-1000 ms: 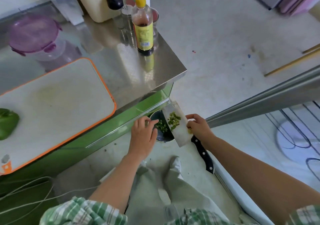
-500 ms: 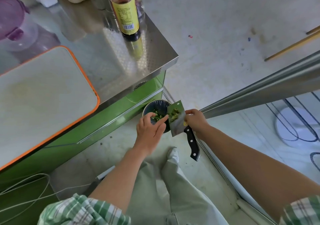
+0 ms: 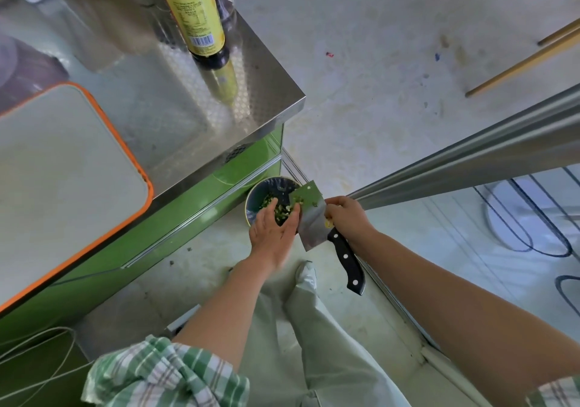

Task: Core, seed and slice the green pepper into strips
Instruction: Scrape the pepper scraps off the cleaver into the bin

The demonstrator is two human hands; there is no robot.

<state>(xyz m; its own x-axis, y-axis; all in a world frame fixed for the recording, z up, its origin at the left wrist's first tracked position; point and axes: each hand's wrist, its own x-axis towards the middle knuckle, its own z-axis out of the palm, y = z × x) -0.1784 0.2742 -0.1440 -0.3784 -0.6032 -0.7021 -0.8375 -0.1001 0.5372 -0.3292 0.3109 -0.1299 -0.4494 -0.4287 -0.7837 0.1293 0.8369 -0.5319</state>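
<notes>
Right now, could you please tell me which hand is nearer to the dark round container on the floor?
Left. The left hand reaches over the container, fingers above its opening; the right hand is off to its right, gripping the cleaver.

Both bare forearms extend forward and down. The left hand is palm-down, fingers extended. The right hand is curled, gripping a steel-bladed, black-handled cleaver.
</notes>
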